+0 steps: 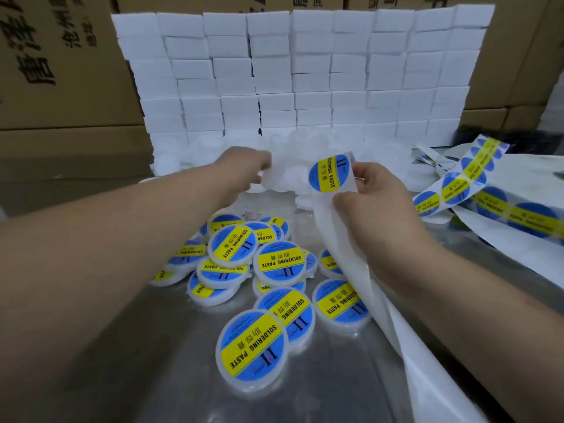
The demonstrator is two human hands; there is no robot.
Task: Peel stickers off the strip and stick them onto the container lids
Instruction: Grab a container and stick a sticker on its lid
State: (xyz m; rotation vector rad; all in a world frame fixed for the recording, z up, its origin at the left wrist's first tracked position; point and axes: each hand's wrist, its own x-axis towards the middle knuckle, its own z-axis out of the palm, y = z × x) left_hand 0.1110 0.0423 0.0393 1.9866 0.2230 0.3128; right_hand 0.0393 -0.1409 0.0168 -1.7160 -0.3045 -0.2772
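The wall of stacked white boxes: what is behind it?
Brown cardboard cartons with black printing show above and beside the white box wall. Whatever stands directly behind it is covered.

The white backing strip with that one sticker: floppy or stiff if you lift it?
Probably floppy: the backing strip drapes and curves down from the right hand that pinches it. Likely very light too, since a fingertip pinch alone holds its upper end up.
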